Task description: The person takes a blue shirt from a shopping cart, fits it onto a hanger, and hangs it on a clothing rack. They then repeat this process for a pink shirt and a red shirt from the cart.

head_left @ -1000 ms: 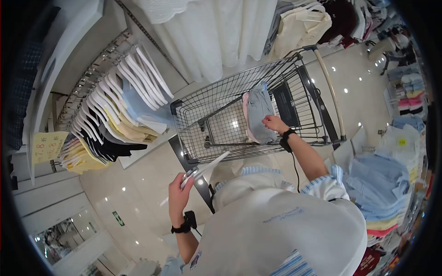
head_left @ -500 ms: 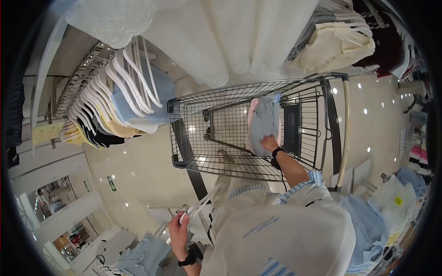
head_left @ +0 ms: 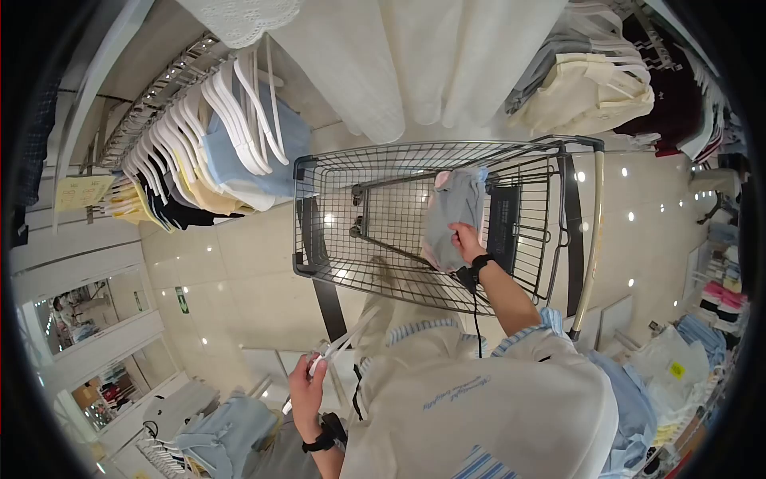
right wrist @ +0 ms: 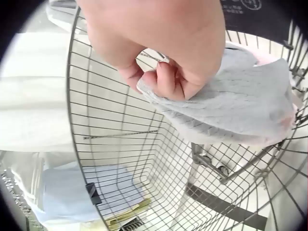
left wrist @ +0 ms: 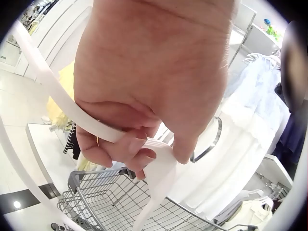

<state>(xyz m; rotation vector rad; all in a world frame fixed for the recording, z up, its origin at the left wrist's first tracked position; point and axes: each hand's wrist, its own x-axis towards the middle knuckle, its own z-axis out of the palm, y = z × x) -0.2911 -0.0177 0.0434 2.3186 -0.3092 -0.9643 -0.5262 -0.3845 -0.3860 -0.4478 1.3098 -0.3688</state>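
Note:
My left hand (left wrist: 154, 72) grips white plastic hangers (left wrist: 161, 173) at their necks; a metal hook sticks out beside the thumb. In the head view this left hand (head_left: 307, 395) is held low, outside the cart, left of the white top. The right hand (right wrist: 163, 43) pinches the edge of a grey garment (right wrist: 231, 101) between thumb and fingers. Seen from the head, that right hand (head_left: 467, 241) is over the cart (head_left: 375, 148), and the grey garment (head_left: 455, 211) lies with a pink one (head_left: 440, 180) near the cart's handle end.
Clothes on white hangers (head_left: 235, 120) fill a rail at the left. A long white cloth (head_left: 359, 72) hangs beyond the cart. Cream garments (head_left: 586, 96) hang at the upper right, and light blue clothes (head_left: 626, 399) are at the lower right.
The view has shifted, with the cart appearing lower than a second ago. The right hand stays on the grey garment, whose near edge looks slightly lifted. The left hand, with the hangers, sits lower in view.

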